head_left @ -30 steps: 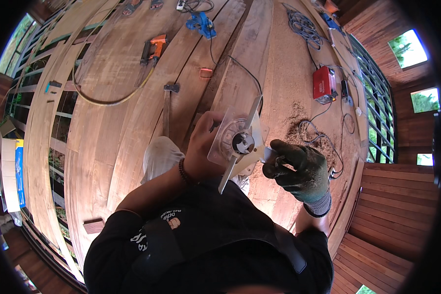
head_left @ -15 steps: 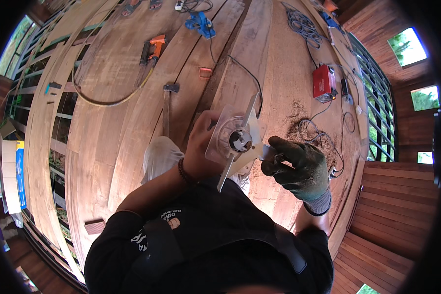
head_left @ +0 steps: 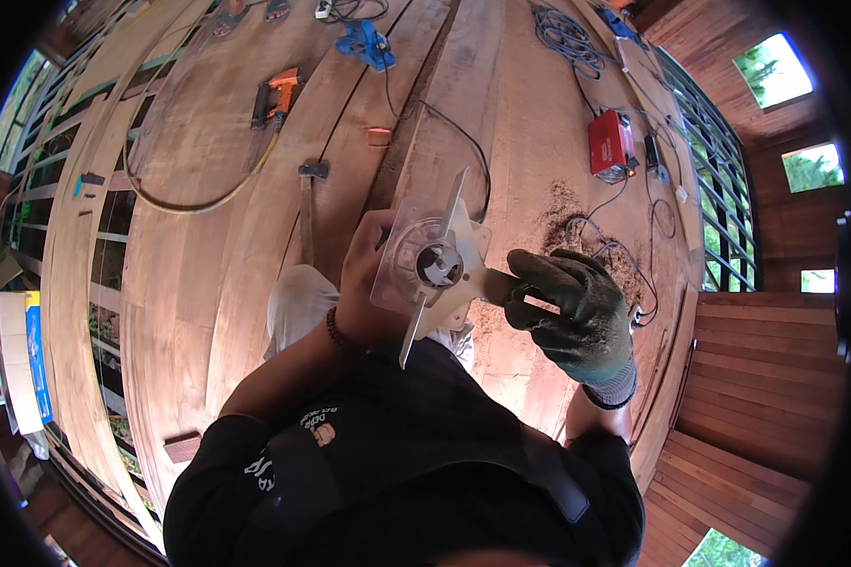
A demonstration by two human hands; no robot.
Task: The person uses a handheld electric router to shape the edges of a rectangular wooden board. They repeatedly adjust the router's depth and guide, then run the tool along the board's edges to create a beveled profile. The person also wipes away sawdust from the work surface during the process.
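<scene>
My left hand (head_left: 357,283), bare with a beaded bracelet at the wrist, grips a clear square plastic base plate (head_left: 392,269) with a round central opening and pale blades or fins inside it. A pale metal bracket (head_left: 477,283) with long straight upright edges lies across the plate and has a narrow arm reaching right. My right hand (head_left: 567,312), in a dark green dusty glove, has its fingers curled on the end of that arm, partly hiding it. Both hands are above my lap, over the plank floor.
An orange-and-black nail gun (head_left: 279,94) with a yellow hose, a blue planer (head_left: 364,42), a hatchet (head_left: 307,189), a red machine (head_left: 612,142) and coiled cables (head_left: 567,42) lie on the planks (head_left: 189,265). Sandals, perhaps worn, show at the top. Open joists (head_left: 43,189) run along the left.
The view has shifted slightly, so the floor tools appear further left. Both hands and the held plate sit a little higher and further left in the picture, with right fingers further over the arm.
</scene>
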